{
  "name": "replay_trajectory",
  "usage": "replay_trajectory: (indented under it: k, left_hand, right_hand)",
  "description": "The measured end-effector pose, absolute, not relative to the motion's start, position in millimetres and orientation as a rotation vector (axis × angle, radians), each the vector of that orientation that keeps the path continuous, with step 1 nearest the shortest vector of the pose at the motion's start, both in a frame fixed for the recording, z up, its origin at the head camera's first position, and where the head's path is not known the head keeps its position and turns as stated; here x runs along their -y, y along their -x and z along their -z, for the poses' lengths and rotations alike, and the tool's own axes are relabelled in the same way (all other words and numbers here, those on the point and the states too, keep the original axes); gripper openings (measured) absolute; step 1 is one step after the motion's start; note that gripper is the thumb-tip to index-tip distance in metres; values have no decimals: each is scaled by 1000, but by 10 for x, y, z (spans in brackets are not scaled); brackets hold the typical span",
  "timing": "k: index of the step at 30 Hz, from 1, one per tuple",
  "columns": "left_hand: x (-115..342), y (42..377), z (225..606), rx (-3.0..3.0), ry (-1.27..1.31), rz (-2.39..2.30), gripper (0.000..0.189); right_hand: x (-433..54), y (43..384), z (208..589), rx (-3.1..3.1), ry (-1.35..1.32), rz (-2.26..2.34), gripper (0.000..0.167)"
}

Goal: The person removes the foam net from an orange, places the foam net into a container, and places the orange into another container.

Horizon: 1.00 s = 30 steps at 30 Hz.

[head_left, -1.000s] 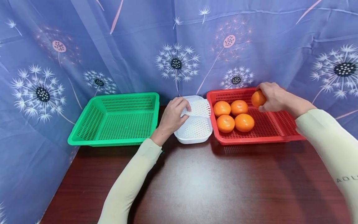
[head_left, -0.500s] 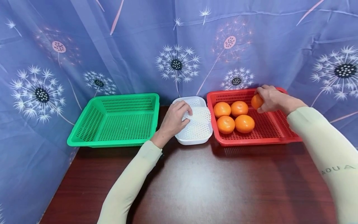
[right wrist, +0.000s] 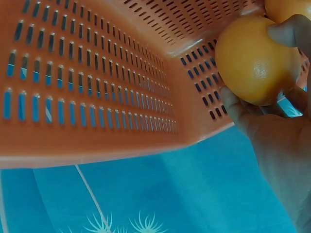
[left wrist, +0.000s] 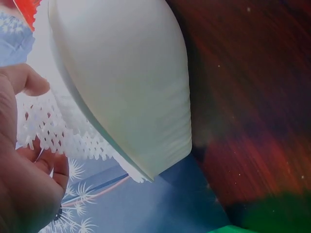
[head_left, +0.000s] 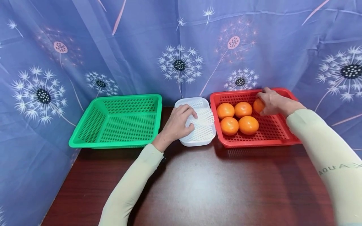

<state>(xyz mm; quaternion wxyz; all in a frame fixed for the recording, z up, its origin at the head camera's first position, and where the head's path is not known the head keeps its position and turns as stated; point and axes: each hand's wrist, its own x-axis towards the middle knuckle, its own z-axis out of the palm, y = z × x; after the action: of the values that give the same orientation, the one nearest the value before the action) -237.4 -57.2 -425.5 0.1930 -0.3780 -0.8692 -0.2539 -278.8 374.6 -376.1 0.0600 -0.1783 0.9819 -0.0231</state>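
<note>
My left hand (head_left: 181, 122) is over a white foam net (head_left: 205, 116) lying in a white plastic tray (head_left: 196, 143). Its curled fingers are at the net, with a gap between thumb and index finger; the left wrist view shows the net (left wrist: 46, 119) between thumb and fingers. In the red basket (head_left: 266, 144), my right hand (head_left: 271, 102) grips an orange (head_left: 258, 106) near the back wall. The right wrist view has that orange (right wrist: 255, 60) between thumb and fingers. Several more oranges, such as one orange (head_left: 249, 125), sit in the basket's left part.
A green basket (head_left: 113, 145) stands left of the tray, a small gap away. The red basket adjoins the tray on the right. A blue dandelion-print curtain (head_left: 135, 47) hangs right behind them. The dark wooden table (head_left: 192, 182) extends in front.
My right hand has lowered slightly with the orange, bringing it beside the other oranges. My left hand has shifted a little toward me and right, and the net's raised part has moved toward me with it.
</note>
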Motion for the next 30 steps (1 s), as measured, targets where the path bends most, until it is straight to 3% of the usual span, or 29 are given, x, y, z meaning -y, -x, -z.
replay_trajectory:
  k: [13,30]
  left_hand:
    - [572,2318,4246,2468,1154,747,23]
    - [545,2231,4215,2441,1194,780,18]
  right_hand:
    - [-3715,2790,3829,-2944,509,19,77]
    - [-3723,2794,3898,-2927,515,43,66]
